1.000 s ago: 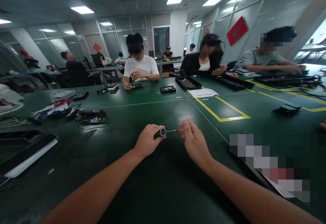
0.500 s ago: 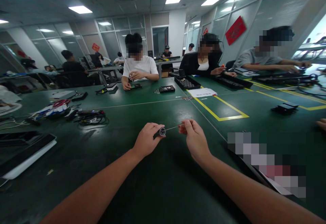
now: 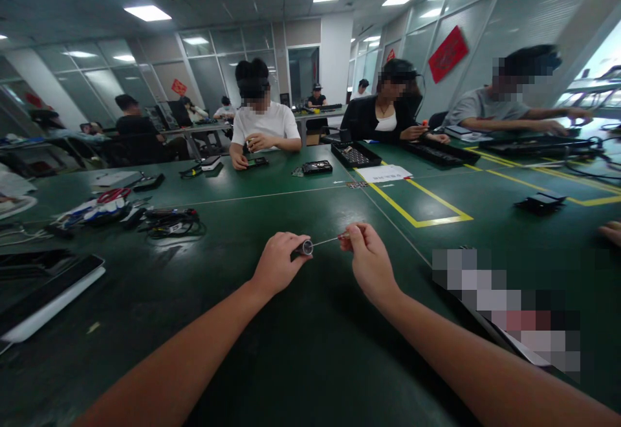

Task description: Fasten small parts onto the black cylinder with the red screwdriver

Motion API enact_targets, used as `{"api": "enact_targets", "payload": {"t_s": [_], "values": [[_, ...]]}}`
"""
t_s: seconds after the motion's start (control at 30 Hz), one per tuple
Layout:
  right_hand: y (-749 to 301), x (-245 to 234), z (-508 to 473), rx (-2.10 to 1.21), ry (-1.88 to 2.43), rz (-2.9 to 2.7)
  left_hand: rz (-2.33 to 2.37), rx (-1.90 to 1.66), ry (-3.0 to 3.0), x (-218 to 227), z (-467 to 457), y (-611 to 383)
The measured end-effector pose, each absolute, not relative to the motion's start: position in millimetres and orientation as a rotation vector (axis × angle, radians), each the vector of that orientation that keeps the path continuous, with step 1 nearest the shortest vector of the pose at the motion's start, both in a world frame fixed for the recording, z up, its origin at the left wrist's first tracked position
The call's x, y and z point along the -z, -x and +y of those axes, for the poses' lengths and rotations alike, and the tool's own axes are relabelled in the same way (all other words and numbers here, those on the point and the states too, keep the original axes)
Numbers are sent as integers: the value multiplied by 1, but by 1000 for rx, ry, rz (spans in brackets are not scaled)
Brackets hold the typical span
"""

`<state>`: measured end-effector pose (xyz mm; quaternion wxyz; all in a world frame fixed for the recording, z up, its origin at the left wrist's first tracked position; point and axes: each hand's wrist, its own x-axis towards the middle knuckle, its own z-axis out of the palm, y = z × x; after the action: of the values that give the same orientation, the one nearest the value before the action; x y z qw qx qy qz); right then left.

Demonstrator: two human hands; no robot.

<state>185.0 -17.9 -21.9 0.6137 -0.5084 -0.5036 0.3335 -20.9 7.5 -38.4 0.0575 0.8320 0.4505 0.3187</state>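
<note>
Two pinch grips above the green tabletop (image 3: pixel 291 349): our left hand (image 3: pixel 278 262) pinches a silver-rimmed black cylinder (image 3: pixel 306 248), apparently steadying it; our right hand (image 3: pixel 369 259) pinches a screwdriver (image 3: pixel 326 241), shaft levelled at the rim, contact unclear.

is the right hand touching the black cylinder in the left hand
Apart. The head view shows a thin screwdriver shaft spanning the gap between the right hand and the black cylinder.
</note>
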Motion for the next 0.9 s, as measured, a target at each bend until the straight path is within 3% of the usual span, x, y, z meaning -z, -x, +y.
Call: {"api": "enact_targets", "payload": {"t_s": [0.9], "values": [[-184, 16, -30, -656, 1130, -1360, 1421, -924, -2606, 36, 6, 21]]}}
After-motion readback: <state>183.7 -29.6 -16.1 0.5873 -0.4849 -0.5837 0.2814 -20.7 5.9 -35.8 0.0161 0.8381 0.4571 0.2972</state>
